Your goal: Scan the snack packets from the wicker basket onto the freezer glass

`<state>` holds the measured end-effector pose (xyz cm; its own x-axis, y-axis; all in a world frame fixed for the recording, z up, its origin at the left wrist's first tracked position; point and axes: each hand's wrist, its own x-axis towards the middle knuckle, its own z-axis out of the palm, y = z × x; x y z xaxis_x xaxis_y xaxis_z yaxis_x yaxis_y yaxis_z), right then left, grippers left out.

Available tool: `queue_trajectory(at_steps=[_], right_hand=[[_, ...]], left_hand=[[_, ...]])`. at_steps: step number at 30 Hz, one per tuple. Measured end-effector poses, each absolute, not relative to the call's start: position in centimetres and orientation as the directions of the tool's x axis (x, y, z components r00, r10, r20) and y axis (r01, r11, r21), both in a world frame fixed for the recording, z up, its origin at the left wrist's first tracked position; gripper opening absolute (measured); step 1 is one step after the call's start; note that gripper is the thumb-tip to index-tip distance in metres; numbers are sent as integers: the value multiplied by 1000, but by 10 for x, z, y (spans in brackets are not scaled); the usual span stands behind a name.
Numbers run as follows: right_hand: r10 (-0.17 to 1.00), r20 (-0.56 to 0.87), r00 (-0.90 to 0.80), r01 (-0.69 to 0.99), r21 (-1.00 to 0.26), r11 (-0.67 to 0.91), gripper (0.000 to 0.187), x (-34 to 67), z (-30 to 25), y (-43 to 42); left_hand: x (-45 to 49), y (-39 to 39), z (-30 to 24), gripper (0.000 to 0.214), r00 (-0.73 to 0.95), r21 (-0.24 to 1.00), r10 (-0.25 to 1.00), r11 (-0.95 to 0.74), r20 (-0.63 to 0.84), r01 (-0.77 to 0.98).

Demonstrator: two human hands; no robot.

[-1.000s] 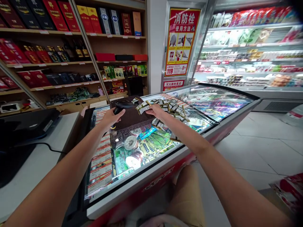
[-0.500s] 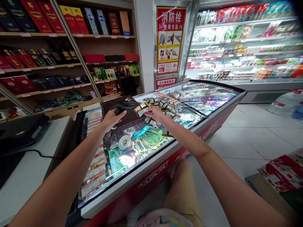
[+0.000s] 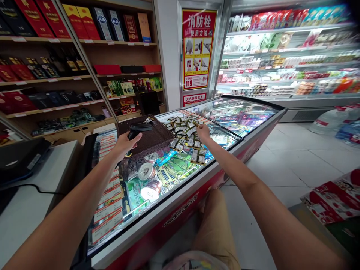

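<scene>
My left hand (image 3: 126, 145) grips a black handheld barcode scanner (image 3: 137, 130) above a brown woven basket (image 3: 152, 142), which rests at the near left of a glass-topped chest freezer (image 3: 157, 210). My right hand (image 3: 203, 132) reaches out over the freezer, its fingers pinched on a thin gold foil sachet (image 3: 197, 126) seen edge-on. Just below it lies a scattered heap of similar small sachets (image 3: 182, 131). The heap's exact level, on or under the glass, is hard to tell.
Packaged goods and round tins show through the freezer glass. A white counter (image 3: 42, 180) with a black device (image 3: 22, 159) and cable is at my left. Wooden shelves of boxed liquor stand behind, a chilled display case is at right, and a red-and-white package (image 3: 334, 198) sits low at right.
The view has turned left. My right hand has moved farther out over the sachets, and the sachet in its fingers now shows edge-on. My left hand still holds the scanner.
</scene>
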<state>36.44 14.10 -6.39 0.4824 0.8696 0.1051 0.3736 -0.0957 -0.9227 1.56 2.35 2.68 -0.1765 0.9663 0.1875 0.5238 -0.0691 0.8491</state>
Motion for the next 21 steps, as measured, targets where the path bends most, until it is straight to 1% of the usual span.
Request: queue_trajectory(at_steps=[1, 2, 6, 9, 12, 15, 19, 21], right_hand=[[857, 129, 499, 445, -887, -125, 8, 370, -68, 143], [850, 137, 509, 478, -866, -147, 9, 374, -72, 144], [852, 118, 510, 495, -850, -179, 12, 378, -82, 146], [838, 160, 522, 523, -836, -166, 15, 371, -79, 150], [818, 274, 506, 572, -816, -81, 18, 355, -69, 158], [814, 371, 446, 608, -794, 29, 17, 325, -55, 172], [840, 461, 286, 599, -770, 219, 14, 262, -44, 199], [870, 453, 194, 558, -780, 282, 15, 225, -43, 214]], left_hand=[[14, 24, 26, 50, -180, 851, 966, -66, 186, 521], [13, 25, 25, 50, -183, 852, 966, -64, 184, 519], [5, 28, 21, 50, -182, 855, 968, -57, 174, 516], [-4, 30, 22, 50, -185, 853, 969, -47, 166, 519], [-17, 32, 24, 51, -209, 852, 966, -22, 153, 522], [-33, 35, 25, 51, -243, 856, 960, 6, 141, 517], [-58, 42, 21, 52, -283, 870, 951, 31, 126, 492], [-70, 45, 17, 53, -294, 878, 948, 35, 122, 478]])
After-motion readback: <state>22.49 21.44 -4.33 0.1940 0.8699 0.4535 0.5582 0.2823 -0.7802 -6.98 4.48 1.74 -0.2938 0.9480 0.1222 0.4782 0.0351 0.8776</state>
